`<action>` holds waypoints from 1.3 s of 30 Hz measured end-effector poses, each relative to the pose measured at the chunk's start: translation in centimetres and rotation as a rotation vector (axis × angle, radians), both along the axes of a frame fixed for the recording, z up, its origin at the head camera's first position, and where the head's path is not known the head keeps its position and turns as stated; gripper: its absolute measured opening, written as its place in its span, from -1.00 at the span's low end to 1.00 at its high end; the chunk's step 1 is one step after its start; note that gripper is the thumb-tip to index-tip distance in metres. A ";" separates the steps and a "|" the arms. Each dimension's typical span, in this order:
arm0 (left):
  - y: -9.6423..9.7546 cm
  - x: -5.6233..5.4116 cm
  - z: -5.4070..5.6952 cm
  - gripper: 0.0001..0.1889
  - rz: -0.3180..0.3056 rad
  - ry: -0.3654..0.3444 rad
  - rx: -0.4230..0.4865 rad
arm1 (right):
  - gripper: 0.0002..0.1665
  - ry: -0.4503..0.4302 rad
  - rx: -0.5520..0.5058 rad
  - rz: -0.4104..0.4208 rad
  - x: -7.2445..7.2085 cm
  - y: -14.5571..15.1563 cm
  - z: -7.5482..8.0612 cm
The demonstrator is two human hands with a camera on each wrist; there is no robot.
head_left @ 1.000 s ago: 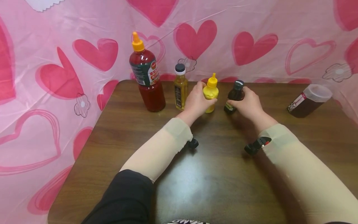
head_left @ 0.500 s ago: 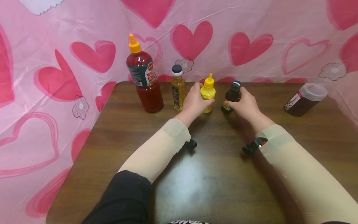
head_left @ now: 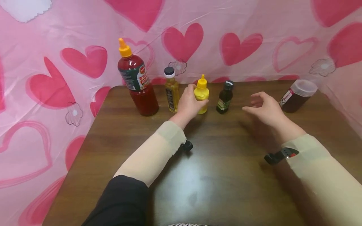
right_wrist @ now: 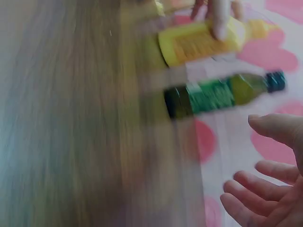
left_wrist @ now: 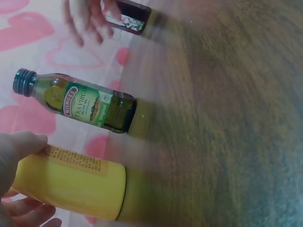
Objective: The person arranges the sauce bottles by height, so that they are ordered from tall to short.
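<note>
My left hand (head_left: 188, 105) grips a yellow squeeze bottle (head_left: 201, 93) with a pointed nozzle; the bottle stands upright on the table, thumb on its near side. Just right of it stands a small dark green olive oil bottle (head_left: 224, 97), its green label facing the left wrist camera (left_wrist: 87, 104). My right hand (head_left: 267, 110) is off to the right of the olive oil bottle, thumb and fingers parted around air. In the right wrist view the fingers (right_wrist: 259, 189) are spread beside the olive oil bottle (right_wrist: 213, 96), apart from it.
A tall red sauce bottle (head_left: 138, 84) with an orange cap and a slim oil bottle (head_left: 172, 91) stand left of my left hand. A dark-filled container with a clear lid (head_left: 298, 95) is beyond my right hand. The pink heart-patterned sheet (head_left: 209, 47) hangs behind the wooden table (head_left: 209, 150).
My right hand has let go of the olive oil bottle and moved right toward the lidded container. My left hand keeps its hold on the yellow bottle. The head view has turned slightly right.
</note>
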State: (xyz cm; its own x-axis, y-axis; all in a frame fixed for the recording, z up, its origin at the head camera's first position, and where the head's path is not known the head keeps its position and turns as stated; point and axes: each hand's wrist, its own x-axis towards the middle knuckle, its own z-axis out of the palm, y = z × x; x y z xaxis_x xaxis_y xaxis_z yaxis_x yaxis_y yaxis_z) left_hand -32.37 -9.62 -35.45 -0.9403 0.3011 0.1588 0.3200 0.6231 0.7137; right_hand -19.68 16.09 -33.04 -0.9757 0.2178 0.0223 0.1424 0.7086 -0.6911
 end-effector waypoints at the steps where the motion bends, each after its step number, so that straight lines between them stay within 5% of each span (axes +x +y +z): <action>1: 0.0 0.0 0.0 -0.25 0.004 0.002 -0.004 | -0.24 -0.002 0.003 -0.008 0.7 0.8 0.1; 5: 0.1 0.5 -0.2 -0.17 0.050 0.067 -0.018 | -0.31 -0.016 -0.013 -0.039 3.7 4.6 0.5; 9: -0.3 1.7 -0.2 -0.09 0.098 0.214 -0.037 | -0.40 -0.016 -0.098 -0.081 6.3 8.6 0.7; 15: -2.0 2.6 0.7 -0.17 0.061 0.379 -0.064 | -0.47 0.001 -0.147 -0.230 8.2 11.9 0.9; 19: -3.1 2.6 1.2 -0.26 0.034 0.360 -0.071 | -0.24 0.042 -0.186 -0.320 7.1 12.3 0.7; 25: -4.4 2.5 1.2 -0.41 0.020 0.303 -0.097 | 0.16 -0.013 -0.150 -0.363 3.7 11.0 -0.4; 33: -3.3 3.7 1.4 -0.59 -0.097 0.301 -0.051 | 0.18 -0.004 -0.140 -0.400 0.9 10.0 -1.6; 39: -2.3 4.3 1.7 -0.66 -0.154 0.264 -0.065 | 0.15 0.043 -0.226 -0.474 -0.3 10.3 -2.3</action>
State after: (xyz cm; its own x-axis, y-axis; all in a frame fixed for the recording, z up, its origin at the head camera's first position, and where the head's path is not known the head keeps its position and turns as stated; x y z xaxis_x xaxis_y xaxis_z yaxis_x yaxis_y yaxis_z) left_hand -28.03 -11.93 -33.80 -0.8117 0.4542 0.3671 0.5831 0.5948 0.5534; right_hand -20.02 26.37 -35.31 -0.7685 0.6388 -0.0379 0.3788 0.4064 -0.8315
